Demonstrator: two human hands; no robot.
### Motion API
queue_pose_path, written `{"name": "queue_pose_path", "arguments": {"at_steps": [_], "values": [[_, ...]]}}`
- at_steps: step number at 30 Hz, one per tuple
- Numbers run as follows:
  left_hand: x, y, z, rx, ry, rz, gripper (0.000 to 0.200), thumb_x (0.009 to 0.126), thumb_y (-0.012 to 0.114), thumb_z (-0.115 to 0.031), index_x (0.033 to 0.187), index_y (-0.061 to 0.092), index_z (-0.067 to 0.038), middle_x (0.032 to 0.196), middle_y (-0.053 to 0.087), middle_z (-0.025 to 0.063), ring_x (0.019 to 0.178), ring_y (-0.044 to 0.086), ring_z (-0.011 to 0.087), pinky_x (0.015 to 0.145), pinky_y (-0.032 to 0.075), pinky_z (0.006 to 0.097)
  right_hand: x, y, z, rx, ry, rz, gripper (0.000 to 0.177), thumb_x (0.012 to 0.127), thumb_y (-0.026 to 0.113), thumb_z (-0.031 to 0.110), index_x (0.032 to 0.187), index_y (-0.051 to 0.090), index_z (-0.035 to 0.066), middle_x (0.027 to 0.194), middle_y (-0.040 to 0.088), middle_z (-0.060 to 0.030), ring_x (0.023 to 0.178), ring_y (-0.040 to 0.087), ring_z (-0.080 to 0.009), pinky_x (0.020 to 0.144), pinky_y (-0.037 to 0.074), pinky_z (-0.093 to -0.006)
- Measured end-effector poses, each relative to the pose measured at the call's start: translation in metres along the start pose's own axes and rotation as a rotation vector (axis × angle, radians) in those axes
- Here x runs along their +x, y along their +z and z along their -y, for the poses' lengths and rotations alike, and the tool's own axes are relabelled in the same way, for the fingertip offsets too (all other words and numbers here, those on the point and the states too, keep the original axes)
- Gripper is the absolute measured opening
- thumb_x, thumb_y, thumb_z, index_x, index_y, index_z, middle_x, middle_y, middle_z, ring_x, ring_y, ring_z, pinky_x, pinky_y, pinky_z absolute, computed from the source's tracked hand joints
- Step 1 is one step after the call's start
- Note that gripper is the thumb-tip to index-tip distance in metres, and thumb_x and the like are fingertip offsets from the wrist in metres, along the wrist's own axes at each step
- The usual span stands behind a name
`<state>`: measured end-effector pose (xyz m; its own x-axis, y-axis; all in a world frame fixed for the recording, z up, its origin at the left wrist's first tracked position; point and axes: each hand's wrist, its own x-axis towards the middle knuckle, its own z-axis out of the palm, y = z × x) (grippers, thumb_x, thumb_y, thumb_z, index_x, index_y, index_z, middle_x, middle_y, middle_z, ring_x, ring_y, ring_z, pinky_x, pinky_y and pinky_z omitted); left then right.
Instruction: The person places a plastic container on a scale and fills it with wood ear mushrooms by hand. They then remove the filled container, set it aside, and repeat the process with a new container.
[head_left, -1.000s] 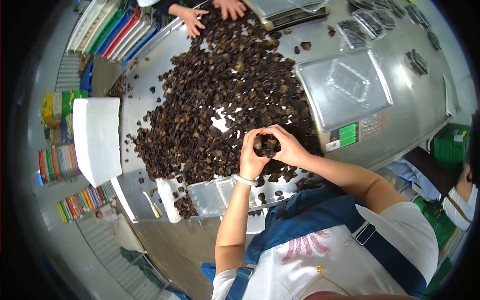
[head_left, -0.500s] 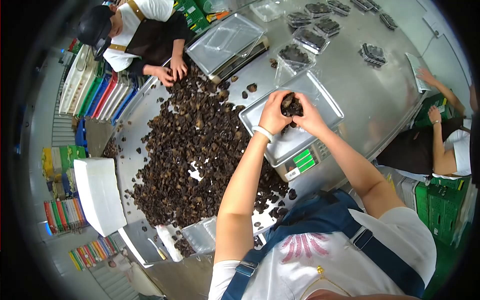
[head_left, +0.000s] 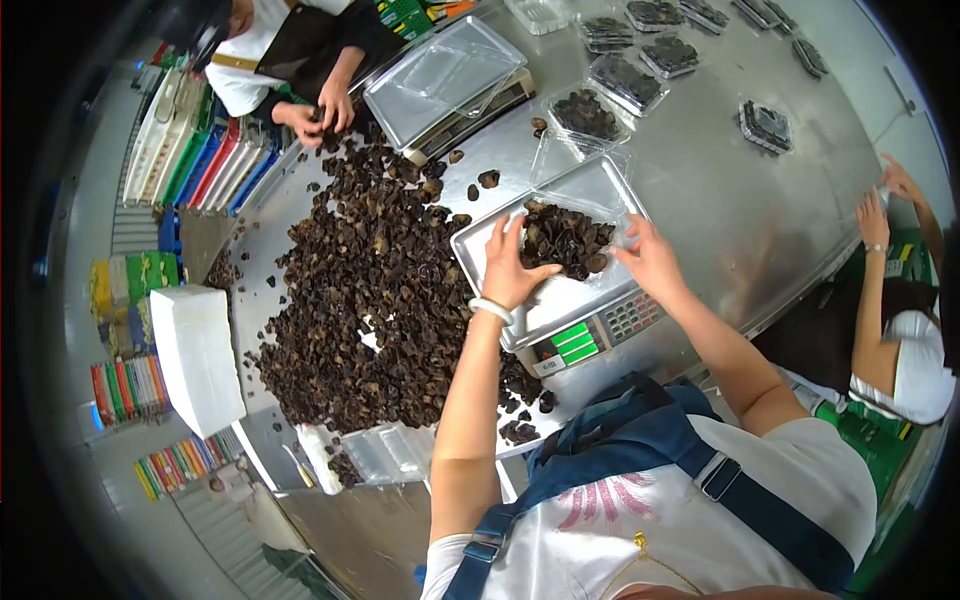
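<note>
A clump of dark wood ear mushrooms (head_left: 568, 238) sits in the metal tray (head_left: 545, 312) of a digital scale (head_left: 612, 322). My left hand (head_left: 512, 268) is at the clump's left side, thumb and fingers spread apart around its edge. On the opposite side, my right hand (head_left: 650, 262) is open, its fingertips close to the mushrooms. Clear plastic shows around the tray's far edge. Left of the scale spreads a large pile of loose wood ear mushrooms (head_left: 370, 290).
Beyond the tray lies an open clear box (head_left: 585, 115) with mushrooms; several filled boxes (head_left: 765, 125) stand farther back. A second scale (head_left: 445, 85) is at the far left. One co-worker's hands (head_left: 320, 115) are at the pile; another person's hands (head_left: 880, 210) are at the right edge.
My hands have moved apart from around the mushrooms, which now lie spread in the tray. The co-worker at the right has moved their hands together.
</note>
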<state>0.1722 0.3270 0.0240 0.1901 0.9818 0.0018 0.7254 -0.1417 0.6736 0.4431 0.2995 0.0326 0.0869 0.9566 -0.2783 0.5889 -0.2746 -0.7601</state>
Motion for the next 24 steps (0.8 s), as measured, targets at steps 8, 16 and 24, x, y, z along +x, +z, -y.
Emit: {"name": "queue_pose_path", "arguments": {"at_steps": [8, 16, 24], "values": [[-0.081, 0.013, -0.023, 0.068, -0.209, -0.197, 0.079, 0.077, 0.089, -0.037, 0.139, 0.055, -0.002, 0.154, 0.035, 0.0305, 0.135, 0.044, 0.0487, 0.112, 0.042, 0.051, 0.004, 0.026, 0.01, 0.089, -0.204, 0.252, 0.068, 0.09, 0.072, 0.008, 0.151, 0.041, 0.007, 0.132, 0.06, -0.0172, 0.1, 0.067, -0.0299, 0.09, 0.054, -0.0419], [-0.2, -0.062, 0.103, 0.259, -0.41, -0.476, 0.028, 0.087, 0.074, -0.004, 0.115, 0.069, -0.004, 0.117, 0.068, 0.0117, 0.11, 0.063, 0.0337, 0.096, 0.051, 0.0433, -0.046, 0.015, 0.013, -0.033, -0.422, -0.015, 0.044, 0.091, 0.066, 0.004, 0.134, 0.056, 0.006, 0.137, 0.057, -0.0144, 0.119, 0.061, -0.0348, 0.096, 0.054, -0.0403], [-0.176, -0.054, 0.129, 0.431, -0.232, -0.298, 0.037, 0.08, 0.077, -0.004, 0.116, 0.069, -0.01, 0.124, 0.066, 0.0129, 0.116, 0.06, 0.0352, 0.096, 0.051, 0.0459, -0.116, 0.03, 0.014, -0.138, -0.448, -0.058, 0.03, 0.09, 0.064, 0.002, 0.12, 0.062, 0.005, 0.133, 0.059, -0.0107, 0.118, 0.061, -0.0329, 0.097, 0.053, -0.041]]}}
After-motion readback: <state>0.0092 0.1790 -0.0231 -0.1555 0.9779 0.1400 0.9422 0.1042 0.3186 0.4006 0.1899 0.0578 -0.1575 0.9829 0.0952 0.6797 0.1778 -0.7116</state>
